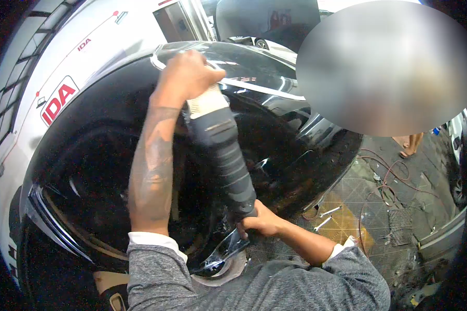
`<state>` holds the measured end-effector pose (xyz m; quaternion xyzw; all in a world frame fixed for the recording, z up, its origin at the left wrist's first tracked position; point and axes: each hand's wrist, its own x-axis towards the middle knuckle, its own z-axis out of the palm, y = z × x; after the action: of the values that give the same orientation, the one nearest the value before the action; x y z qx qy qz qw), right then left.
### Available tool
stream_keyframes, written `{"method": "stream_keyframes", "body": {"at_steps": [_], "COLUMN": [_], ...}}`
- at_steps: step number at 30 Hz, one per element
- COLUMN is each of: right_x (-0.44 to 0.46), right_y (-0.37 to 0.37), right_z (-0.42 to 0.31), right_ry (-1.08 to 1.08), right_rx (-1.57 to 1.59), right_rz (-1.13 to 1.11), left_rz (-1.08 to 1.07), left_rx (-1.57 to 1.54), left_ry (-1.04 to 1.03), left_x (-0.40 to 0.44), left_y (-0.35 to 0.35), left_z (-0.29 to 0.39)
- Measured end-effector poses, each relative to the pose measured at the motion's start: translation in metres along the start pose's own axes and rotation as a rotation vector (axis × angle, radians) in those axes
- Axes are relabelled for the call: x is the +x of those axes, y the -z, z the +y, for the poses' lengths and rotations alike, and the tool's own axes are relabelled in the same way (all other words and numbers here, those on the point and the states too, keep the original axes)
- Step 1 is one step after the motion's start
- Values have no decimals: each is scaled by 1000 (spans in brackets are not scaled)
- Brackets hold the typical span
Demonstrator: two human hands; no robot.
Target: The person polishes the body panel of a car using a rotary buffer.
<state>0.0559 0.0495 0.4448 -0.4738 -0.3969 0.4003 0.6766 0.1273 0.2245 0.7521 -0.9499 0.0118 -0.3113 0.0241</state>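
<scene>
A long black ribbed tool (228,160) with a pale beige section near its far end lies slanted over a glossy black car panel (104,150). My left hand (189,75) is closed over the tool's far end, by a white strip (264,90) that runs across the panel. Around the narrower near end of the tool, my right hand (259,220) has its fingers wrapped. Just below that hand is a shiny, clear-looking piece (225,251) at the panel's lower edge; what it is I cannot tell.
Wrenches (327,215) lie on the grated floor at the right, near a red hose (386,181). A blurred area covers the upper right, with a bare foot (409,151) below it. Cars stand in the background.
</scene>
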Motion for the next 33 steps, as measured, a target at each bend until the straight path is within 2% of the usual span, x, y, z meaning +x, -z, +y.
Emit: {"method": "stream_keyframes", "body": {"at_steps": [2, 5, 7, 8, 10, 12, 13, 14, 15, 16, 20, 22, 24, 26, 27, 28, 33], "right_x": [-18, -41, -60, -69, -81, -87, -92, -95, -94, -90, -82, -64, -48, -31, -22, -11, 21], "right_y": [8, 25, 45, 40, 62, 73, 67, 64, 64, 62, 37, 34, 16, -7, -16, -25, -59], "right_z": [1, 15, 29, 32, 61, 69, 46, 43, 44, 45, 45, 63, 62, 48, 30, 33, 31], "right_ry": [-23, 21, -73, -44, -38, 69, 15, -3, 24, 43, 39, 8, 3, 26, -12, -11, 44], "right_rx": [135, 132, 178, 195, 245, 244, 334, 375, 380, 392, 372, 238, 260, 299, 259, 270, 165], "right_rz": [41, 144, 150, 339, 333, 327, 275, 298, 276, 249, 333, 155, 134, 97, 3, -21, 15], "left_rz": [-6, -194, -245, -272, -325, -350, -380, -288, -338, -396, -313, -288, -284, -186, -93, -35, -80], "left_rx": [20, 15, -16, -54, -71, -77, -59, -91, -66, -38, 24, 42, 46, 63, 79, 111, 19], "left_ry": [-22, 52, 19, 24, 0, -64, -53, -88, -82, -69, -48, -38, -11, -9, -34, -67, 70], "left_x": [4, 13, 21, 21, 28, 40, 39, 41, 40, 38, 17, 9, -1, -11, -17, -22, -47], "left_y": [-20, -45, -67, -74, -88, -115, -111, -127, -121, -113, -93, -72, -49, -31, -23, -12, 37], "left_z": [23, 71, 96, 110, 140, 153, 163, 161, 167, 167, 145, 122, 99, 68, 52, 37, -8]}}
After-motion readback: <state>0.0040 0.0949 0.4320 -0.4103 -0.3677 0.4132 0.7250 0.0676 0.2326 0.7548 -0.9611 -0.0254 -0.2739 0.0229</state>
